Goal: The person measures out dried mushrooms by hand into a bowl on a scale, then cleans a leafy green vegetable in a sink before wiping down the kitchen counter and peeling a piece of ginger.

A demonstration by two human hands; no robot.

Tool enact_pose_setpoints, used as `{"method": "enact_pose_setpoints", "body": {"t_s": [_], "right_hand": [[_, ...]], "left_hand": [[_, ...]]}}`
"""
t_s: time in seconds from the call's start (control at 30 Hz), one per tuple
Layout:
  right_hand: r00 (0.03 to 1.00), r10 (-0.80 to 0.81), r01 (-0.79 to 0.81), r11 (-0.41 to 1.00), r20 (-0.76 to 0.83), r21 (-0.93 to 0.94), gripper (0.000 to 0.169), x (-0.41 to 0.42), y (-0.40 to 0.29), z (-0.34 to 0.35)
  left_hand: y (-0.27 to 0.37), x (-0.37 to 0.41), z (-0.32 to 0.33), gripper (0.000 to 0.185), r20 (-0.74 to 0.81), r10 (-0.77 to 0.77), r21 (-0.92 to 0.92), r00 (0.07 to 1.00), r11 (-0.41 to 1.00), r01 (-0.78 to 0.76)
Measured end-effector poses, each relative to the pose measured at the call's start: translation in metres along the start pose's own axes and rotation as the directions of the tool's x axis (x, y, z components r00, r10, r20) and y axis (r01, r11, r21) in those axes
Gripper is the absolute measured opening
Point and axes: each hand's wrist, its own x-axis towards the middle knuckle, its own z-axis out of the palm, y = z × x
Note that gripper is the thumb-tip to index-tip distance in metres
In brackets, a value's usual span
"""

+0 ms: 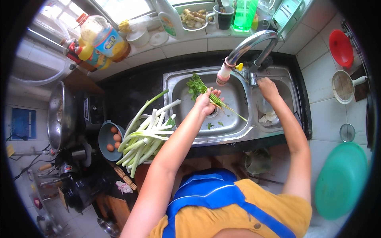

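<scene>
My left hand (205, 102) holds a bunch of leafy green herbs, apparently coriander (197, 84), over the large basin of a stainless steel sink (238, 117). The leaves point to the upper left, and the pale root ends and one long stem hang to the lower right. Above the basin arches a chrome faucet (253, 38) with a pink and white filter nozzle (223, 74); no stream of water shows under it. My right hand (268, 87) is closed at the base of the faucet, its fingers hiding the handle (258, 79). Leaf scraps (210, 126) lie near the drain.
Peeled scallions (146, 136) overhang a bowl left of the sink, beside a blue-grey bowl (104, 148) of brown eggs. The smaller basin (278, 98) holds a whitish crumpled thing (268, 118). Bottles (108, 41) and a mug (223, 17) line the sill. A green basin (340, 181) leans at right.
</scene>
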Motion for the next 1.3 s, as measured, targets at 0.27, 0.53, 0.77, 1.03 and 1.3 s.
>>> {"method": "enact_pose_setpoints", "body": {"t_s": [0.27, 0.53, 0.77, 1.03, 1.3], "right_hand": [[0.994, 0.106, -0.106, 0.994, -0.001, 0.040, 0.014, -0.008, -0.010, 0.001], [0.937, 0.234, -0.340, 0.424, 0.261, 0.840, 0.025, 0.002, -0.112, -0.043], [0.916, 0.328, -0.348, 0.364, 0.231, 0.864, 0.019, -0.003, -0.145, -0.052], [0.879, 0.393, -0.418, 0.367, 0.268, 0.831, 0.015, -0.034, -0.112, -0.080], [0.864, 0.501, -0.298, 0.435, 0.047, 0.849, 0.018, 0.028, -0.153, -0.017]], "left_hand": [[-0.011, 0.071, 0.012, 0.016, 0.054, -0.015, -0.076, 0.998, 0.997, 0.019], [0.023, 0.068, 0.009, 0.013, -0.095, 0.122, -0.347, 0.988, 0.926, -0.148], [0.037, 0.065, -0.014, 0.016, -0.092, 0.179, -0.237, 0.980, 0.951, -0.196], [0.042, 0.067, -0.019, 0.013, -0.073, 0.210, -0.208, 0.975, 0.953, -0.221], [-0.014, 0.079, -0.011, 0.028, -0.002, 0.137, -0.143, 0.991, 0.980, -0.136]]}}
